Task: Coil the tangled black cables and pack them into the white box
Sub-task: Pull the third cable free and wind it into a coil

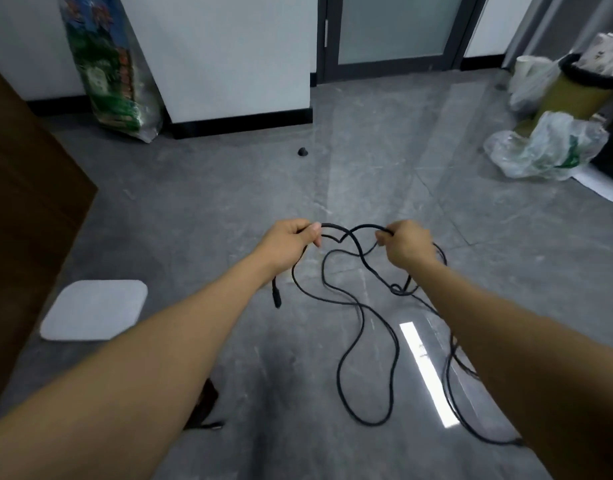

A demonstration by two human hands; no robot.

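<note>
Both arms reach forward over a grey tiled floor [201,209], and between them hangs a black cable [358,303]. The left hand [289,240] has its fingers [315,233] curled tight round one stretch of the cable, with a plug end [276,297] dangling just below the wrist. The right hand [407,242] grips another stretch, fingers closed round it, so a short arc of cable spans the gap between the two hands. Below, the rest of the cable falls in loose crossing loops down to the floor (there is a small knot-like tangle just beside the right wrist) and trails away under the right forearm. The white box [94,310] lies flat on the floor to the left, well apart from the cable, next to a brown wooden panel [24,202]. Farther back stand a printed sack [114,71] against the wall, a glass door [395,29], crumpled plastic bags [547,147] and a yellow-green bin [578,88].
</note>
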